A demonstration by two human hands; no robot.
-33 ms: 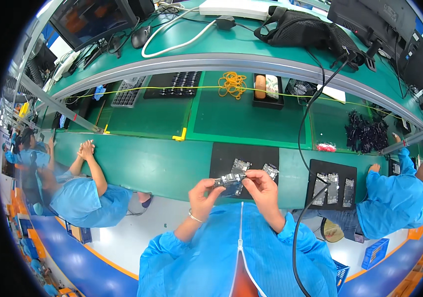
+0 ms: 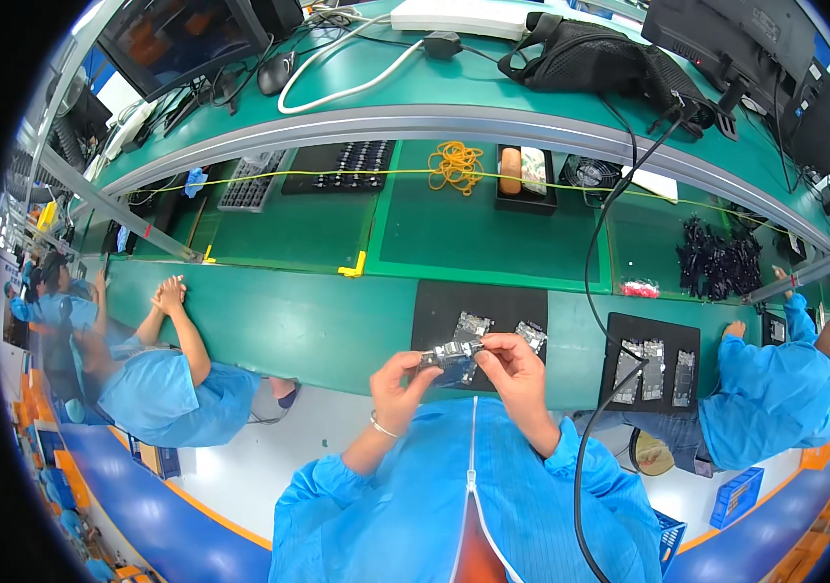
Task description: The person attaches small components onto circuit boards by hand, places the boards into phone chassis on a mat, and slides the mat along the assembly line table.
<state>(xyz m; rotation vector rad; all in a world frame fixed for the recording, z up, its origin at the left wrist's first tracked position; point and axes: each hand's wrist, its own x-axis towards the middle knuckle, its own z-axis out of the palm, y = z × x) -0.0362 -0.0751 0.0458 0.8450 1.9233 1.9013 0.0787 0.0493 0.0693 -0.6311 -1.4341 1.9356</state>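
Between my two hands I hold up a small circuit board point(image 2: 452, 355), silver and dark, over the near edge of the bench. My left hand point(image 2: 398, 389) is closed on its left end, thumb and fingers pinching it. Its right end is pinched by my right hand point(image 2: 515, 379). Behind and under the hands lies a black mat point(image 2: 439, 301) on the green bench. Two more circuit boards rest there: one board point(image 2: 474, 325) just beyond my fingers, another board point(image 2: 532, 335) beside my right hand, which partly covers the mat.
To the right, a second black mat point(image 2: 619, 330) bears several boards, with a black cable point(image 2: 585, 466) hanging across. Co-workers in blue sit left point(image 2: 182, 398) and right point(image 2: 775, 389). A metal shelf rail point(image 2: 415, 119) crosses ahead. Beyond lie yellow rubber bands point(image 2: 456, 167) and a dark heap point(image 2: 719, 257).
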